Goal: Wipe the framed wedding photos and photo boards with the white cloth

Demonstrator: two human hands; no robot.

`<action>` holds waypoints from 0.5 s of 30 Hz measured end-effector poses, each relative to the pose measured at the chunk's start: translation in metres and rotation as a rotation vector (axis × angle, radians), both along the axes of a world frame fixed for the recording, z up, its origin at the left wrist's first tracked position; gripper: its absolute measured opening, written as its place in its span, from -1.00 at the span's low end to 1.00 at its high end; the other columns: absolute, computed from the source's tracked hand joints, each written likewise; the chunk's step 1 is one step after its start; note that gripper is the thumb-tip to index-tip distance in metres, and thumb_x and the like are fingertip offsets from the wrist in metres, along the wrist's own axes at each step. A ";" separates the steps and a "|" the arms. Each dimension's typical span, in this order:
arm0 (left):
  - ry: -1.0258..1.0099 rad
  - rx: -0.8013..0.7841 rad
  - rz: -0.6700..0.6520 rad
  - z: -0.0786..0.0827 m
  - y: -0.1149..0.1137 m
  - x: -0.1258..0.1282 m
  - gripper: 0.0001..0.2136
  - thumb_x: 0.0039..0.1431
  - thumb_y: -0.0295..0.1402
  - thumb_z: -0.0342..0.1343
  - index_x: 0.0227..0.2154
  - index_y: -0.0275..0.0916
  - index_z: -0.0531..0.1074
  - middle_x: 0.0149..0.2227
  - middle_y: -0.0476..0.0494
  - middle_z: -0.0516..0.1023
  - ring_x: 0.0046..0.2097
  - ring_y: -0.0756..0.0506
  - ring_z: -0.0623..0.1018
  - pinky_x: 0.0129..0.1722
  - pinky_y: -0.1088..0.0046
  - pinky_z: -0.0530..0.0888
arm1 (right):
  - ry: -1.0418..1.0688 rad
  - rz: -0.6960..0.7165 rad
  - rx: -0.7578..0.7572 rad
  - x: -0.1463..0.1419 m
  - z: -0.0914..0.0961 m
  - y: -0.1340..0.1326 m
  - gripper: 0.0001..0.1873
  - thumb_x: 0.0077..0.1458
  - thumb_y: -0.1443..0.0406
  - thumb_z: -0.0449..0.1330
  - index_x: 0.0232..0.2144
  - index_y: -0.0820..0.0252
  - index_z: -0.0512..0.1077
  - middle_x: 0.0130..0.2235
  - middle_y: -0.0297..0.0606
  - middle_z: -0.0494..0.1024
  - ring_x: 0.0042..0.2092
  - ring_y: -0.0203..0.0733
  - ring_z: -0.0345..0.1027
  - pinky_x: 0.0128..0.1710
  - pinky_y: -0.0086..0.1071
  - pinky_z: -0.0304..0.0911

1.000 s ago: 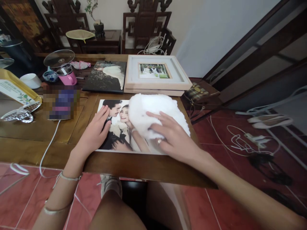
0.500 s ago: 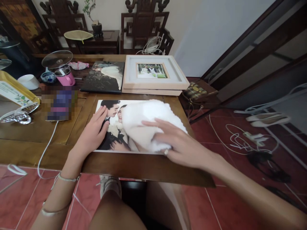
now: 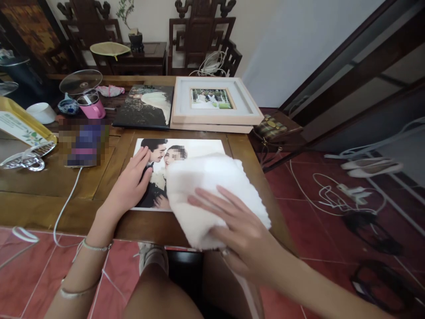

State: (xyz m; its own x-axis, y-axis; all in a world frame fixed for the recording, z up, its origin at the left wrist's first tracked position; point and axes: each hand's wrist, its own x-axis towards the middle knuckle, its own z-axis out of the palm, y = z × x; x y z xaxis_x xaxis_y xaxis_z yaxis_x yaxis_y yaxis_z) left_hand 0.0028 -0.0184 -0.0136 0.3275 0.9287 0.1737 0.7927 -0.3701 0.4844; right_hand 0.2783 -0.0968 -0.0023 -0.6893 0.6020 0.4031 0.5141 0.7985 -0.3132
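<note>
A wedding photo panel [image 3: 202,146] lies flat near the wooden table's front edge, its right part covered. My left hand [image 3: 134,179] rests on the panel's left side, fingers stretched out and holding nothing. Over the lower right of the panel spreads a white cloth [image 3: 212,177] with a scalloped edge, reaching past the panel toward the table edge. My right hand [image 3: 237,226] lies on this cloth, pressing it down, with a fold gathered at the thumb. The fingertips are slightly blurred.
Behind the panel are a white framed photo [image 3: 215,115] and a dark photo panel [image 3: 144,106]. A pink mug [image 3: 93,106], a white cup [image 3: 41,113] and a blurred-out device [image 3: 86,144] with a white cable sit left. Shoes [image 3: 372,166] and cords lie on the red tile floor.
My right hand has drawn the cloth down toward me and the table's front edge, uncovering the panel's upper right. My left hand has stayed in place on the panel.
</note>
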 end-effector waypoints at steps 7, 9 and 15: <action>0.007 0.004 -0.001 0.001 0.000 0.000 -0.47 0.39 -0.19 -0.21 0.34 -0.31 0.13 0.41 -0.28 0.07 0.42 -0.18 0.06 0.38 0.09 0.05 | -0.008 0.063 -0.082 0.009 0.007 -0.010 -0.58 -0.30 0.53 0.01 -0.34 0.12 0.43 0.26 -0.14 0.37 0.35 -0.01 0.08 0.31 0.12 0.03; 0.007 0.005 -0.001 0.000 0.000 0.000 -0.47 0.40 -0.19 -0.21 0.34 -0.31 0.13 0.41 -0.28 0.07 0.42 -0.17 0.06 0.38 0.10 0.05 | -0.020 0.032 -0.081 0.010 0.009 0.009 -0.55 -0.28 0.52 0.01 -0.29 0.12 0.44 0.24 -0.09 0.40 0.33 -0.01 0.13 0.28 0.11 0.09; 0.009 -0.003 -0.001 0.000 0.000 -0.001 -0.46 0.39 -0.20 -0.21 0.33 -0.37 0.13 0.41 -0.32 0.06 0.43 -0.18 0.05 0.39 0.12 0.04 | -0.049 -0.085 0.025 0.012 0.001 0.079 -0.60 -0.14 0.48 0.03 -0.21 0.18 0.44 0.12 0.08 0.50 0.27 0.09 0.24 0.22 0.15 0.16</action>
